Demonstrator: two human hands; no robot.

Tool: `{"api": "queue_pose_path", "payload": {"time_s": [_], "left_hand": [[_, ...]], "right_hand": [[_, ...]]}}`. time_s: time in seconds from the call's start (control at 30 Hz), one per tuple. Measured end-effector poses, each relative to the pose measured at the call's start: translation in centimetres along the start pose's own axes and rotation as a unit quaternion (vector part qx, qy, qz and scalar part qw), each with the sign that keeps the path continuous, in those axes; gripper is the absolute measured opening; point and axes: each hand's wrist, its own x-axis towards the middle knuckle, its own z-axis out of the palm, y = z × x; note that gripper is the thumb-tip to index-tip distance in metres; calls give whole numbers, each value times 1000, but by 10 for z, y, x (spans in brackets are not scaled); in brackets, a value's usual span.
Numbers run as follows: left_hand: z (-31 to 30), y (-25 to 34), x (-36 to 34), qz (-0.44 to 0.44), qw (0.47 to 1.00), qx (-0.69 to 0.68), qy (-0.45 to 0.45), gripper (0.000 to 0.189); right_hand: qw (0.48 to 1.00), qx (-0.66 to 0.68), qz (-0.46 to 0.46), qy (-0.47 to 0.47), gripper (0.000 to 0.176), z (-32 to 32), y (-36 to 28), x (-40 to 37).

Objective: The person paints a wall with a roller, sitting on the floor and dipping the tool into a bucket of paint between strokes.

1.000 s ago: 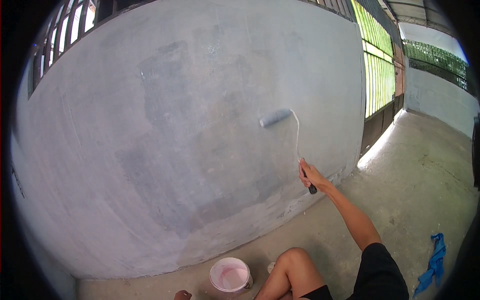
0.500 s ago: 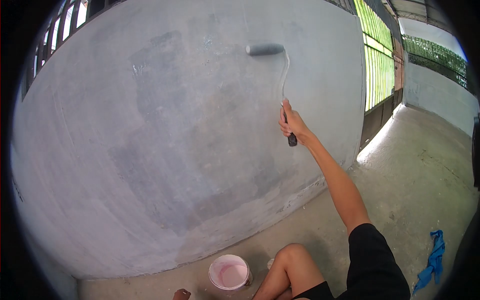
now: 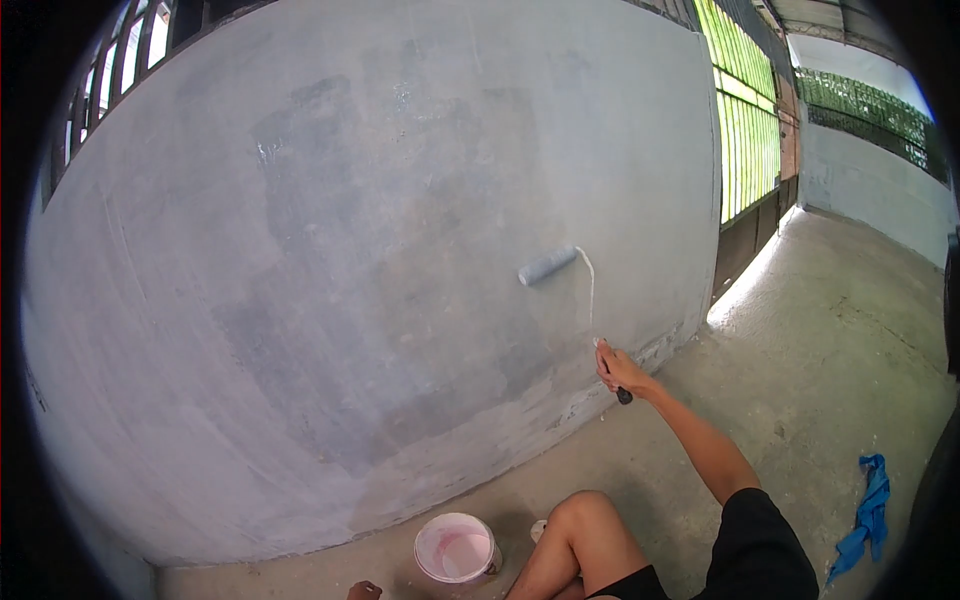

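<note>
My right hand (image 3: 622, 371) is closed around the black handle of a paint roller (image 3: 548, 267). The roller's grey sleeve lies against the grey wall (image 3: 450, 200), at about mid-height and right of centre, with its wire frame running down to the grip. Darker, wet-looking patches show on the wall to the left of the roller. At the bottom edge, only a small part of what looks like my left hand (image 3: 365, 591) is visible, left of a white bucket (image 3: 456, 520). How its fingers are set cannot be made out. Pale pinkish paint is inside the bucket.
My bent knee (image 3: 585, 515) is just right of the bucket. On the concrete floor (image 3: 790, 400), a blue cloth (image 3: 865, 515) lies at the lower right. A barred gate (image 3: 748, 120) stands beyond the wall's right end.
My right hand has brought the roller down the wall, from near the top to about mid-height and slightly right. The sleeve is more tilted. The bucket and the cloth have stayed put.
</note>
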Motion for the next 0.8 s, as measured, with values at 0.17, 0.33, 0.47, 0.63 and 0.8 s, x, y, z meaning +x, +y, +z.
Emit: {"api": "queue_pose_path", "payload": {"time_s": [0.17,0.33,0.47,0.63,0.8], "left_hand": [[0,11,-11,-29,1000,5,-9,44],[14,-4,-4,-17,999,17,41,43],[12,-7,0,-33,999,-14,9,43],[93,-24,45,155,896,28,415,38],[116,-23,58,178,904,29,389,38]], "right_hand": [[994,92,-58,-28,59,20,-98,31],[987,117,-111,-9,63,35,-204,69],[986,116,-122,1,64,30,-212,71],[996,16,-91,8,64,4,-126,43],[1000,5,-18,6,64,-5,-17,7]]}}
